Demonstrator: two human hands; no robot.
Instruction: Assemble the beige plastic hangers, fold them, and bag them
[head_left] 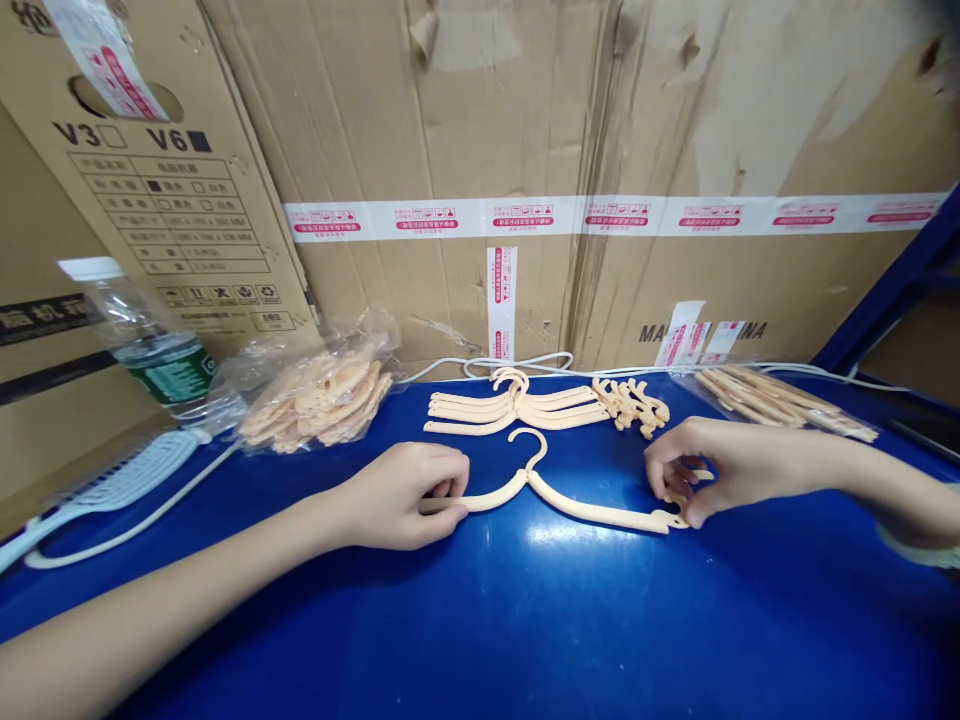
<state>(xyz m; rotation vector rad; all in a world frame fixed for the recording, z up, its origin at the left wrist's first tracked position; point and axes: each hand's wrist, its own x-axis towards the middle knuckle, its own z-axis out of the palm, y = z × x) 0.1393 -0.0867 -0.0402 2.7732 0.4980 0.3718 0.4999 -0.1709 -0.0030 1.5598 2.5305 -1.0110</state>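
A cream plastic clothes hanger (600,513) lies across the blue table, its hook pointing away from me. My left hand (412,495) is closed around the end of its left arm. At the tip of the right arm, my right hand (720,465) pinches a small cream curved hook piece (677,514), partly covered by the fingers. That piece meets the hanger's end; whether it is joined there I cannot tell. Just behind, several similar hangers (480,406) lie nested together. A pile of small curved hook pieces (630,402) sits beside their right ends.
Clear bags of cream plastic parts lie at the left (319,395) and right (784,400). A water bottle (169,360) and a light blue hairbrush (142,470) are at the far left. A white cable (442,365) runs along the cardboard boxes (420,130) behind.
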